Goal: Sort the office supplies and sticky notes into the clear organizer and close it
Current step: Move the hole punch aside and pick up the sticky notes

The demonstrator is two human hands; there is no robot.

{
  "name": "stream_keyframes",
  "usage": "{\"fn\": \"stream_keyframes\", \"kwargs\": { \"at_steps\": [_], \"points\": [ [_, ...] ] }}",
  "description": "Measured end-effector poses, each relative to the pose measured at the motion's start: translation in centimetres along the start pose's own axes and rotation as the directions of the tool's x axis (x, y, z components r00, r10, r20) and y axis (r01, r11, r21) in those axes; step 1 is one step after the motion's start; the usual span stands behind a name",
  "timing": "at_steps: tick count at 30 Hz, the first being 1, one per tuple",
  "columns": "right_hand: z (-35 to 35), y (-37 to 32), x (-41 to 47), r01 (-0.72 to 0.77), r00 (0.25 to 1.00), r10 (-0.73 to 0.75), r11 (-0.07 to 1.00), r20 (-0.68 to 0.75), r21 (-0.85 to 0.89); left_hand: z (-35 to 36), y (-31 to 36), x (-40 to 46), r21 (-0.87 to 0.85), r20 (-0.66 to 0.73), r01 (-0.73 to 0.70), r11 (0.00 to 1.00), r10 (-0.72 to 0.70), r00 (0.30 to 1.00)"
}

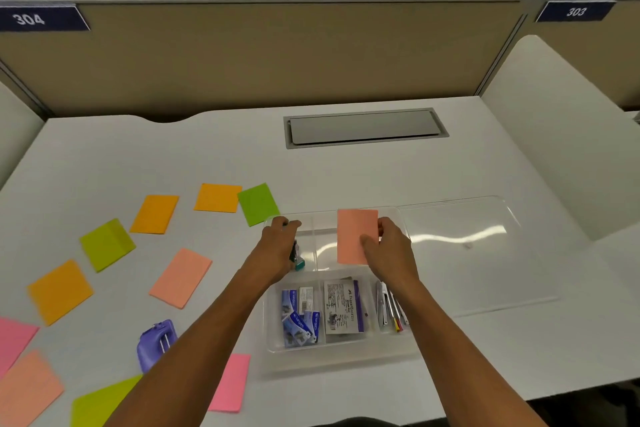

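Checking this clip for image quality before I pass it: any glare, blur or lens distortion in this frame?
Head view: bright ceiling-light glare streaks the clear lid and the organizer's middle compartment; wide-angle bending curves the desk edges and partition; the sticky notes at far left, like the orange one, look softly smeared, while the peach note in the right hand stays fairly sharp; shadows are soft.

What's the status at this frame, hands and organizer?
Right hand pinches salmon sticky note over clear organizer. Left hand grips a small dark item at far-left compartment. Lid off, lying right. Nothing blocking.
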State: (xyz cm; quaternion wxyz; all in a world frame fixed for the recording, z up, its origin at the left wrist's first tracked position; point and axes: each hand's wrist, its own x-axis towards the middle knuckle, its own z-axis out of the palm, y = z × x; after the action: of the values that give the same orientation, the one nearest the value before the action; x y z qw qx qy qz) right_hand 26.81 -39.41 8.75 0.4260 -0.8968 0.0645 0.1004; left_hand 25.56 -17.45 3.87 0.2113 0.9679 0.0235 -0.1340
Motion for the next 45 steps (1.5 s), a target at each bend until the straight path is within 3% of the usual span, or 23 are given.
{"fn": "stream_keyframes", "kwargs": {
  "at_steps": [7, 18, 27, 38, 45],
  "points": [
    [1.4, 0.5, 2.0, 0.032, 0.998, -0.025, 0.992, 0.061, -0.119, 0.3, 0.5, 0.0, 0.086, 0.013, 0.016, 0.996, -0.017, 1.0],
    [3.2, 0.0, 3.4, 0.044, 0.999, -0.044, 0.999, 0.018, -0.011, 0.0, -0.1, -1.1, -0.119, -0.198, 0.054, 0.991, -0.077, 0.977],
    [4.8, 0.2, 3.6, 0.027, 0.999, -0.027, 1.0, 0.033, 0.006, 0.1, 0.3, -2.3, -0.205, -0.258, 0.025, 0.978, -0.079, 0.963],
    [5.3, 0.0, 1.8, 0.133, 0.99, -0.124, 0.982, 0.072, -0.137, 1.2, 0.4, -4.3, -0.15, -0.359, 0.023, 0.988, -0.077, 0.93],
    [4.9, -0.2, 1.7, 0.105, 0.988, -0.077, 0.972, 0.136, -0.21, 1.2, -0.1, -5.7, -0.155, -0.364, 0.069, 0.986, -0.122, 0.923]
  ]
}}
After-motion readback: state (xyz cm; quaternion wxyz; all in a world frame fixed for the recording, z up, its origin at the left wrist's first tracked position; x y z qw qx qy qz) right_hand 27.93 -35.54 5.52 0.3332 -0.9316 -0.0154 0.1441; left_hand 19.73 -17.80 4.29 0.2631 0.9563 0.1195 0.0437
